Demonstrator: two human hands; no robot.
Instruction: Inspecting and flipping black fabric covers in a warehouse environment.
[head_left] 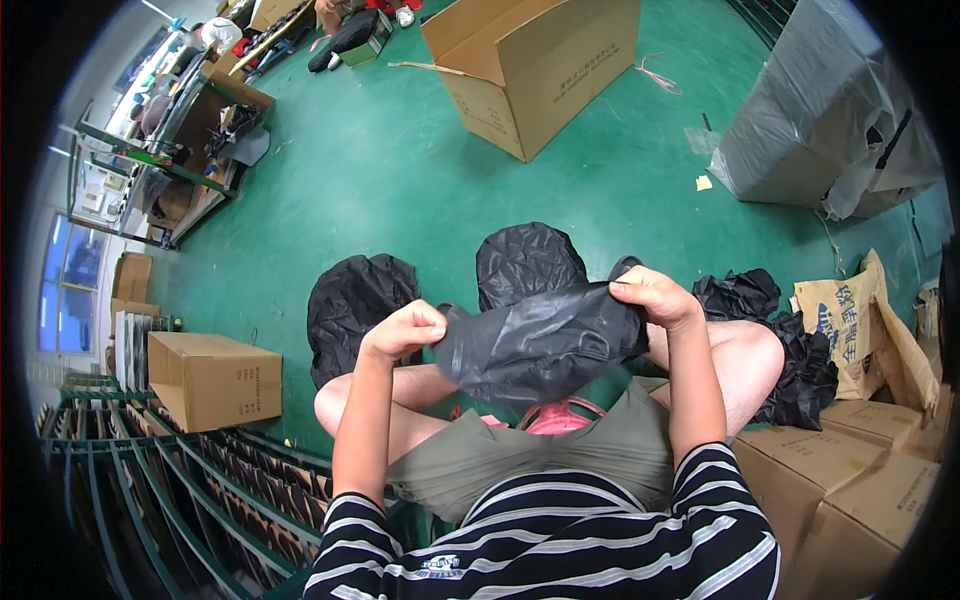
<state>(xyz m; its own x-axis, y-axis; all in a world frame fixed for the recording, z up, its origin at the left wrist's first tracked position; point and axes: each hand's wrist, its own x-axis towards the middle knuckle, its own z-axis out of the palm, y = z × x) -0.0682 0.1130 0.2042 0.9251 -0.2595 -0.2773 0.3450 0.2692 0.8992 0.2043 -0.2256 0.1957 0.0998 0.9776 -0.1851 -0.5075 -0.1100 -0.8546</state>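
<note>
Black cloth cover (545, 345), one, stretched across the person's lap in mid-air; left hand (406, 330) pinches its left end between thumb and fingers, right hand (660, 298) pinches its upper right edge. Black bundles, three, on the floor: one left (358, 305), one in the middle (532, 262), its lower part hidden behind the cover, one loose heap right (790, 345), beyond the knee. Pink string (658, 78), a small tangle, near the large carton. Floor (370, 180), green and smooth; dark green rack (170, 480) at lower left; window (70, 285) in the far left wall. Large carton (575, 90), flaps up, contents not visible. Brown carton (218, 380), beside the rack. Closed cartons (800, 460), several, at lower right. Tan sack (845, 325), printed and creased, behind them. Bulky stack (800, 125), wrapped in grey plastic, upper right.
</note>
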